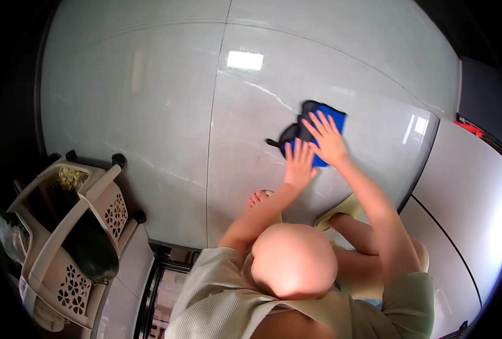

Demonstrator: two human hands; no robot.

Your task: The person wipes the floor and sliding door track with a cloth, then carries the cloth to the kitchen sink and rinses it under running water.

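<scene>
A blue and black cloth (315,107) with dark edging and a small black loop at its left corner lies partly folded on the grey tiled floor (166,113). My left hand (300,165) rests flat on its lower part, fingers stretched out and pointing away from me. To the right and a little farther off, my right hand (327,141) presses flat on the cloth with its fingers spread. My two hands are close together, and part of the cloth is hidden under them. Neither hand is wrapped round anything.
A beige wheeled basket rack (115,212) with flower-shaped cut-outs stands at the left, holding a large dark green gourd (95,248) and small yellowish pieces (70,178). White cabinet fronts (449,209) run along the right. My slippered feet (341,212) are just below the cloth.
</scene>
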